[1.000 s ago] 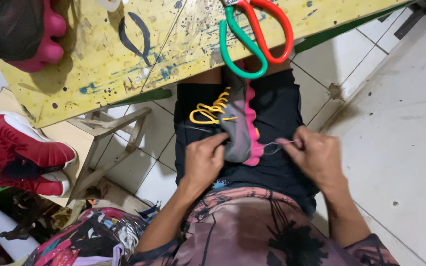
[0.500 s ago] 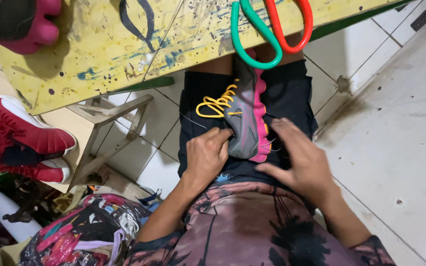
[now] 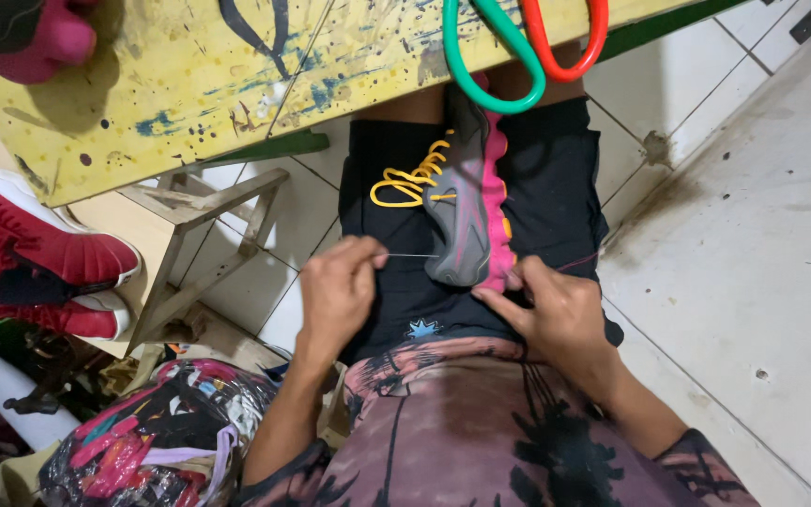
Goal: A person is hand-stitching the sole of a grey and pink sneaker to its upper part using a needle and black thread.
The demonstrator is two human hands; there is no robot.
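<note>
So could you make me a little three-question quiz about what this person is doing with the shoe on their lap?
1. True or false: the grey and pink shoe rests on the person's lap, below the edge of the yellow table.
2. What does the left hand pinch?
A. a thin needle pointing at the shoe
B. the scissors
C. a red sneaker
3. Fill in: the shoe's laces are ____ in colour.

Key:
1. True.
2. A. The needle runs from the fingertips to the shoe's side, while the right hand steadies the pink sole edge. The scissors lie on the table.
3. Yellow.
</note>
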